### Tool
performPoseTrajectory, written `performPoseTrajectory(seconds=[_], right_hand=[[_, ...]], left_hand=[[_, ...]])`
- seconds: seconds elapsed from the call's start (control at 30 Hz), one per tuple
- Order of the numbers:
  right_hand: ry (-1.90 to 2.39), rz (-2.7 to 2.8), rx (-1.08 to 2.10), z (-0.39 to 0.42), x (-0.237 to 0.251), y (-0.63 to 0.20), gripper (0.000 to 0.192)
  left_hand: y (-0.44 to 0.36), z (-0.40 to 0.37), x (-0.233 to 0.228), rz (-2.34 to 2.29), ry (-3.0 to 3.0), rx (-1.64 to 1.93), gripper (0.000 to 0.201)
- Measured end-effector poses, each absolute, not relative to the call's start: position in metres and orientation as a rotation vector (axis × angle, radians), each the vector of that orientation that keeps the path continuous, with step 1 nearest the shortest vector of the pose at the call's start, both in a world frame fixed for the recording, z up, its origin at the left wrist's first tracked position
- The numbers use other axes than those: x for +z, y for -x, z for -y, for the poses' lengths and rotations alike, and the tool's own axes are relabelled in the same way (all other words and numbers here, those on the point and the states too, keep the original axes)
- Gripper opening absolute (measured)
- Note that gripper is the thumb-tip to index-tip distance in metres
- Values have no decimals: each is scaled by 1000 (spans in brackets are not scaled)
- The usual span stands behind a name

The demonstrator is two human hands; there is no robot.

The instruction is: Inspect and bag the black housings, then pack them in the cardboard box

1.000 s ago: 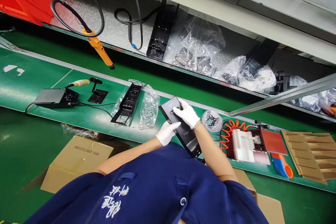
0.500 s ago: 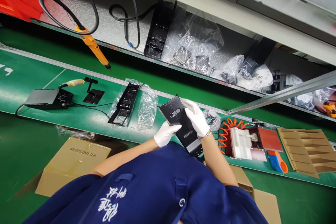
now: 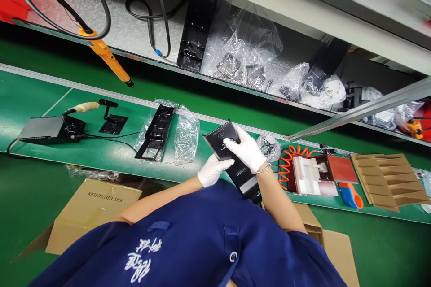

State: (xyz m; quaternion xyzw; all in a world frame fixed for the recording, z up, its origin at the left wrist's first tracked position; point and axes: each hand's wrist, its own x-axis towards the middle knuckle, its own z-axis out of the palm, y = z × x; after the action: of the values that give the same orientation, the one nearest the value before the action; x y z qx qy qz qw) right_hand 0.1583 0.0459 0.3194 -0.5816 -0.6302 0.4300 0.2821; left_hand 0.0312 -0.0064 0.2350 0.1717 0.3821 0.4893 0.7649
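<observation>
A long black metal housing [image 3: 239, 171] with printed markings is held tilted close to my chest. My gloved left hand [image 3: 214, 171] grips its left edge, thumb on the face and fingers mostly hidden beneath. On the other side, my gloved right hand [image 3: 248, 149] is closed on the right edge, its thumb pressed on the face near the oval slot and partly covering it. The housing's lower end is partly hidden by my right forearm and shirt. A similar black frame [image 3: 158, 131] lies on plastic wrap on the bench, beside a clear plastic bag [image 3: 187, 136].
An orange electric screwdriver [image 3: 107, 59] hangs at upper left. Below it are a controller box [image 3: 50, 129] and a small black stand [image 3: 113, 123]. Bagged parts [image 3: 247, 65] fill the shelf. Rightward lie a coiled orange hose [image 3: 284, 168], a tape roll [image 3: 350, 195] and cardboard dividers [image 3: 387, 179].
My right thumb has moved from the housing's right edge onto its face near the oval slot. My left hand keeps its grip. The view has shifted slightly.
</observation>
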Motion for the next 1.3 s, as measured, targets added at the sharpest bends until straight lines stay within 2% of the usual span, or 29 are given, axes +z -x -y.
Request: performPoseTrajectory(seconds=[0.13,0.23,0.43,0.6,0.73,0.83,0.93,1.03,1.17,1.3], right_hand=[[1621,1738,1203,-50,329,-150,36],[1664,1744,1169,-50,324,-151,34],[1635,1688,1173,-58,303,-155,45],[1303,1487,1471,-45,288,-200,70],[1603,1270,1285,2,257,-262,78],[1785,1117,1379,54,224,-279,68],[1711,971,1416,100,202,-265,69],[1672,900,1263,133,197,-256,68],[1857,554,1049,194,196,-289,61],[1967,199,787,273,186,-347,71]], left_hand=[[-32,9,236,-858,-358,1072,44],[-31,11,236,-878,-334,1065,45],[-28,9,237,-841,-303,1003,45],[-20,4,239,-853,-323,978,35],[-13,-8,237,-855,-364,1035,29],[-14,-21,229,-853,-364,1041,32],[-29,-33,214,-876,-414,878,39],[-56,-41,193,-871,-571,588,49],[-97,-40,168,-849,-824,157,63],[-122,-28,154,-862,-948,-49,56]])
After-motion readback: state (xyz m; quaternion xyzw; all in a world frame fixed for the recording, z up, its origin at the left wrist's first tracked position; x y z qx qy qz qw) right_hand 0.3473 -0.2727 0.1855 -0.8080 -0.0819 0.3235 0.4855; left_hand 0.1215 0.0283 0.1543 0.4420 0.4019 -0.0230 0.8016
